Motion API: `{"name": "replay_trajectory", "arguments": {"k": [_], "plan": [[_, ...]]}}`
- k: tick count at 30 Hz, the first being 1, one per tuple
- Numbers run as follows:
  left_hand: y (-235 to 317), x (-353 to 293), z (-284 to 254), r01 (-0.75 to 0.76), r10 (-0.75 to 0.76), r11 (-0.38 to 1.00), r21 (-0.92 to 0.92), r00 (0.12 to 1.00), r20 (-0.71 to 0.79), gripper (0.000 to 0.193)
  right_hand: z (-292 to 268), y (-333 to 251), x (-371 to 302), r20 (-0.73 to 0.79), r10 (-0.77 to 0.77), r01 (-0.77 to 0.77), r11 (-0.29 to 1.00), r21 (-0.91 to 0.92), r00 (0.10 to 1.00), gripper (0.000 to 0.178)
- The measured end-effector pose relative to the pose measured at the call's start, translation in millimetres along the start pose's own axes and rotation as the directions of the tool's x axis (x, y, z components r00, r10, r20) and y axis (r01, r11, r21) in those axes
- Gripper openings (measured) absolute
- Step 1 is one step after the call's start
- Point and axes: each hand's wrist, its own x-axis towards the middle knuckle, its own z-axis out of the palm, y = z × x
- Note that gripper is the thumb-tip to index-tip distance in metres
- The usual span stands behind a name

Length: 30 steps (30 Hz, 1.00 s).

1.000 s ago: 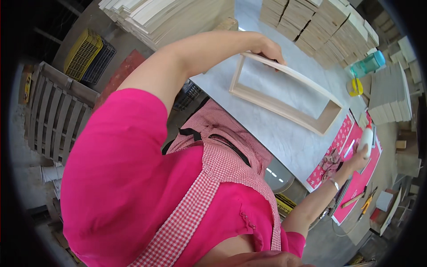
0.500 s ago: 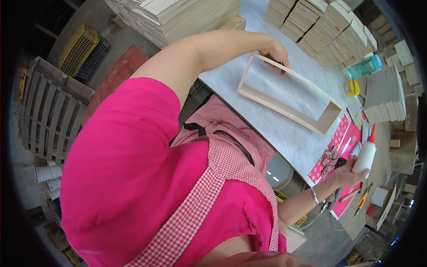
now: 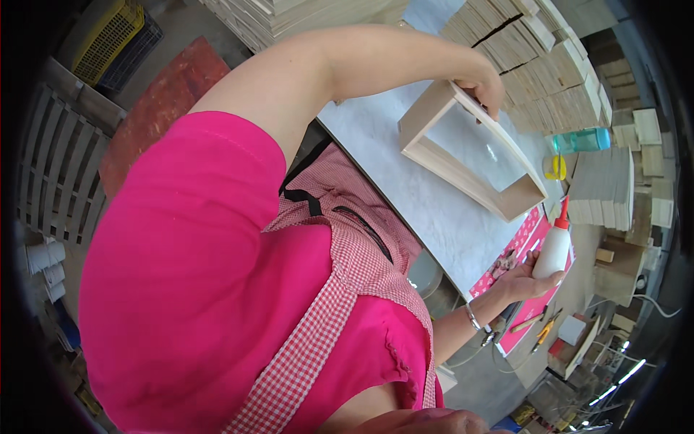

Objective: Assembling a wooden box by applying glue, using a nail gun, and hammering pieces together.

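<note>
My left hand [image 3: 489, 92] reaches over the table with its fingers closed over the far long side of a pale wooden frame [image 3: 463, 176]. The frame is a long open rectangle of thin boards, tilted on the grey-white tabletop [image 3: 376, 124]. My right hand [image 3: 522, 281] wraps round a white squeeze bottle [image 3: 552, 253] with a red pointed nozzle. That bottle stands nozzle up in my grip, near the frame's right end but apart from it.
Stacked wooden boards [image 3: 520, 54] line the far side, with more piles [image 3: 603, 188] at the right. Nearby are a teal bottle [image 3: 582, 139] and a yellow tape roll [image 3: 555, 168]. A pink patterned sheet [image 3: 531, 316] with orange-handled pliers [image 3: 547, 330] beside it lies near my right hand.
The frame has tipped in my left hand, so its left end board shows more. My right hand has brought the bottle closer to the frame. The whole view has shifted slightly.
</note>
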Motion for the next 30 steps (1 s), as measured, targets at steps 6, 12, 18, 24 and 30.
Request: {"name": "replay_trajectory", "arguments": {"k": [6,12,18,24,30], "plan": [[-5.3,21.9,-1.5,-0.065,0.056,0.997,0.049,0.985,0.163,0.031,14.6,-5.8,-1.7,0.038,-0.007,0.006,1.000,0.031,0.999,0.056],[-45.3,37.9,20.4,-0.046,0.044,0.999,-0.002,0.926,0.376,0.030,23.7,-19.2,-10.1,0.088,0.017,-0.023,0.998,0.065,0.996,0.057],[-16.0,20.7,23.0,-0.216,0.418,0.734,0.644,0.891,-0.177,0.024,25.6,-19.4,-12.9,0.125,0.021,-0.028,0.998,0.060,0.992,0.059],[-50.5,-84.8,179.4,-0.319,0.795,0.581,0.749,0.418,-0.439,0.037,41.3,-11.5,-21.1,0.277,0.035,-0.051,0.997,0.052,0.960,0.060],[-91.8,-59.5,196.9,-0.267,0.740,0.662,0.700,0.376,-0.557,0.037,82.0,17.3,-46.9,0.433,0.140,-0.058,0.979,-0.197,0.890,0.059]]}}
